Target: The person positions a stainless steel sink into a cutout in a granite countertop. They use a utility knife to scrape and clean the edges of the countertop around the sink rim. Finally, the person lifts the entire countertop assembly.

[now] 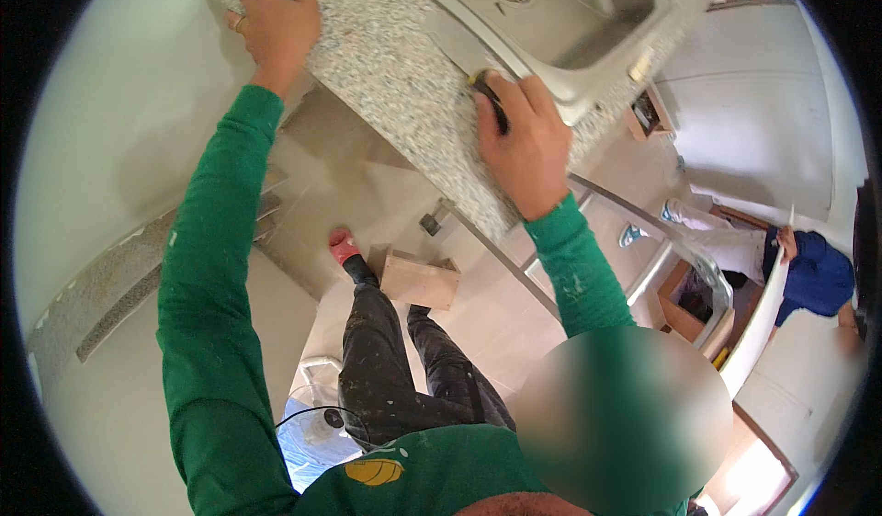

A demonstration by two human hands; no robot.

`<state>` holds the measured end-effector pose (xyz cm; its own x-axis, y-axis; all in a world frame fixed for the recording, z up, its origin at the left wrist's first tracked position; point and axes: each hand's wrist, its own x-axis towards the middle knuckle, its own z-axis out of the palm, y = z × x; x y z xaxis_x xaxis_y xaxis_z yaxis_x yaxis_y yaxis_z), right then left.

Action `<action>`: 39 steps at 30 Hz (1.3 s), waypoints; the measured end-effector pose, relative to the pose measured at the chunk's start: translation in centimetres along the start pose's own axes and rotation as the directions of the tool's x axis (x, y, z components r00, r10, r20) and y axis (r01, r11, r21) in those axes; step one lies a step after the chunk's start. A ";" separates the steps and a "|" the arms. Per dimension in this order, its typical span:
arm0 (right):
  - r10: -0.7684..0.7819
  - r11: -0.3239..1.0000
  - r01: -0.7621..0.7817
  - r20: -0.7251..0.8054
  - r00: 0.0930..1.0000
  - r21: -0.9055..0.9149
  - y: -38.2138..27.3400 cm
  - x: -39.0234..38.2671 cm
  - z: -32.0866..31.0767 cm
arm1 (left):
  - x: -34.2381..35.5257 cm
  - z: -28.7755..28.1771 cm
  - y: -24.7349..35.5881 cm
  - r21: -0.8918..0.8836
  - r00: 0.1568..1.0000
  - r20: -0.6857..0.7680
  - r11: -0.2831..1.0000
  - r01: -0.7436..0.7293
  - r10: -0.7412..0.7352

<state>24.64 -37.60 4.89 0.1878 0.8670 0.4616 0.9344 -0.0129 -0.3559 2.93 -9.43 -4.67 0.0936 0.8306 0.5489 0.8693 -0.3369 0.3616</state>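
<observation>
My left hand [276,34] lies on the speckled stone countertop [386,75] at its upper-left end near the wall, fingers spread and holding nothing. My right hand [528,144] is closed around a small black tool with a yellow part [494,102], pressed close to the counter just beside the near rim of the stainless steel sink [588,1]; my fingers hide much of the tool, so its exact kind is unclear.
Below are a small wooden box [418,282] by my feet and an aluminium ladder [648,268]. A co-worker [808,272] at the right holds a pale board [753,337] near wooden boxes. Stone strips [119,309] lean at the left wall. A blurred patch covers the lower right.
</observation>
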 end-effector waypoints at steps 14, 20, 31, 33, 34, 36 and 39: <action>-0.157 0.983 0.146 0.108 0.982 0.108 2.2 -0.5 -1.8 | 1.3 -0.2 -0.1 -0.120 0.994 0.096 0.991 0.055 -0.043; -0.111 0.992 0.104 0.113 0.987 0.066 1.0 -0.5 -0.9 | 0.4 -0.5 0.9 -0.098 0.997 0.002 0.992 0.083 -0.083; -0.049 0.998 0.047 0.041 0.998 0.036 -0.2 0.1 0.2 | -0.1 -0.4 1.0 -0.051 0.998 -0.045 0.998 0.046 -0.048; -0.055 0.998 0.054 0.060 0.997 0.028 -0.4 0.2 0.1 | -0.3 -0.4 0.2 -0.070 0.999 -0.027 0.997 0.029 -0.031; -0.035 0.999 0.033 0.064 0.997 0.035 -0.7 0.1 0.2 | -0.3 -0.6 -0.1 -0.076 1.000 -0.019 0.997 0.014 -0.016; -0.036 0.999 0.035 0.048 0.998 0.022 -1.0 0.2 0.3 | -0.6 -0.7 -0.3 -0.085 0.999 -0.033 0.996 0.014 -0.017; 0.013 1.000 -0.013 0.021 1.000 -0.011 -1.2 -0.1 0.9 | -0.9 -2.0 2.9 -0.051 0.998 -0.012 0.997 0.061 -0.062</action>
<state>23.19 -37.23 4.54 0.1938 0.8771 0.4395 0.9353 -0.0299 -0.3526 4.35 -12.04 -2.60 0.0337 0.8447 0.5342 0.8474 -0.3076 0.4328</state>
